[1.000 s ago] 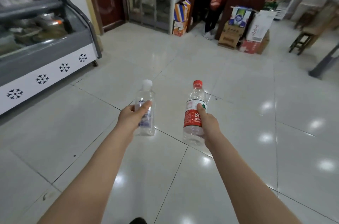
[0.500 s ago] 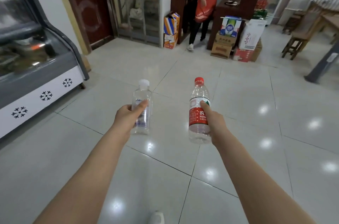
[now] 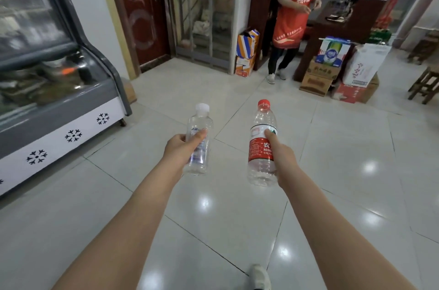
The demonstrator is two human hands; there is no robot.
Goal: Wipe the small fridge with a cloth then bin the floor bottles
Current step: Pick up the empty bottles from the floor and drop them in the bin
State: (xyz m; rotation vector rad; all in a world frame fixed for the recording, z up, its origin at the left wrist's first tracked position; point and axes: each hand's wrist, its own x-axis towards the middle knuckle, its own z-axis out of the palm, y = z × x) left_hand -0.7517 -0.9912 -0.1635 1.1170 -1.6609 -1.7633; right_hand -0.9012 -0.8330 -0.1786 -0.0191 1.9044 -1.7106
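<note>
Both arms reach forward, nearly straight, forearms bare. Left hand [image 3: 180,149] is wrapped round the middle of the white-capped bottle [image 3: 201,120], thumb laid across the label, fingers curled behind. Right hand [image 3: 282,156] grips the red-capped bottle [image 3: 257,149] at the label from its right side, thumb pointing up along the front. Both bottles are upright, clear, look empty, caps on, held side by side and apart above the tiled floor [image 3: 344,170].

Counts: two bottles, one per hand. Two hands. One display fridge [image 3: 59,104] on the left with snowflake marks on its white base panel. One person in an orange apron [image 3: 294,11] stands at a dark counter [image 3: 344,25] at the back. Two striped boxes [image 3: 247,52] are stacked by the pillar. A pile of cartons [image 3: 332,68] sits in front of the counter; exact number is hard to tell. One wooden stool [image 3: 425,85] is at far right. One shoe [image 3: 260,276] shows at the bottom edge.

Versus half a second ago: grips and bottle poses are the same. The fridge end, the apron person and the cartons sit larger and nearer in the head view. The shoe shows further right.
</note>
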